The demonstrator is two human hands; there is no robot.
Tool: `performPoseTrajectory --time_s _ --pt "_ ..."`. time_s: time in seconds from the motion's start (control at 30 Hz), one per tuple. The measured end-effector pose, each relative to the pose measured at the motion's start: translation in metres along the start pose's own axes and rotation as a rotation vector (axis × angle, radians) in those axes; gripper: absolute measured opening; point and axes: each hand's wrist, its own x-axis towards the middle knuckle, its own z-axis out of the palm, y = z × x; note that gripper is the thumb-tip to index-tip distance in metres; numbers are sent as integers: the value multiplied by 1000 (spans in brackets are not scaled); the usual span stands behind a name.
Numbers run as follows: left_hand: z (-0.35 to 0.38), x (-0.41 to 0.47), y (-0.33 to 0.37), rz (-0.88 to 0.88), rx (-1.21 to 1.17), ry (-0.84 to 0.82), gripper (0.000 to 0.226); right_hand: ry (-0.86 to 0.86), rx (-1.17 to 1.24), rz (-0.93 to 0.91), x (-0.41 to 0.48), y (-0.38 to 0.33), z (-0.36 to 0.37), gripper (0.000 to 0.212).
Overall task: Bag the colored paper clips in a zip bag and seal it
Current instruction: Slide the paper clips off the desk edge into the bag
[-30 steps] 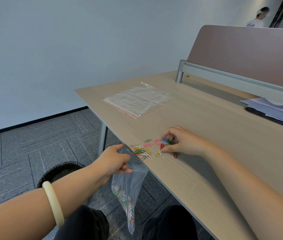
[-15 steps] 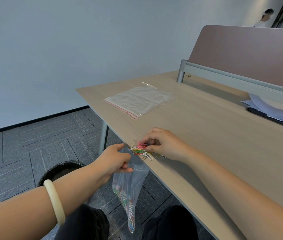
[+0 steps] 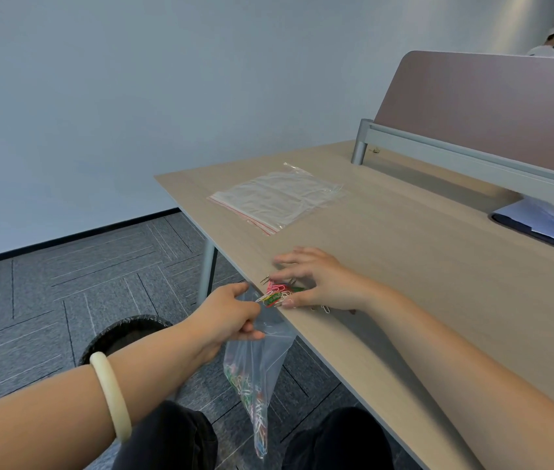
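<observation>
The right hand (image 3: 316, 283), fingers spread and gripping nothing, has raked the loose clips (image 3: 277, 293) across the table (image 3: 404, 266) to its very edge, just above the bag (image 3: 258, 361) whose mouth the left hand (image 3: 231, 317) pinches, so they look ready to drop in.

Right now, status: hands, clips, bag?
Left hand pinches the zip bag at its mouth, below the desk edge. Right hand, fingers spread, over the paper clips at that edge. Bag unsealed, some clips inside. Nothing blocking.
</observation>
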Motion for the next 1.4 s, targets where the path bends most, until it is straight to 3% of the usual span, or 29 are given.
performPoseTrajectory --time_s 0.37,0.57,0.7,1.03,1.23,1.4 --pt "0 0 1 12 -7 8 68 113 61 -198 9 -20 15 22" --pt "-1 0 0 11 2 1 70 195 53 37 -10 1 -17 28" --pt "-1 -1 0 13 3 -2 69 126 -45 158 -25 16 -17 37" --pt "2 -1 0 13 1 -6 66 272 126 -10 -4 -5 16 13" --pt "2 0 -1 11 5 -12 66 292 166 -100 -1 -23 21 12" --pt "-1 -2 -2 1 2 -13 68 418 174 68 -20 1 -11 17"
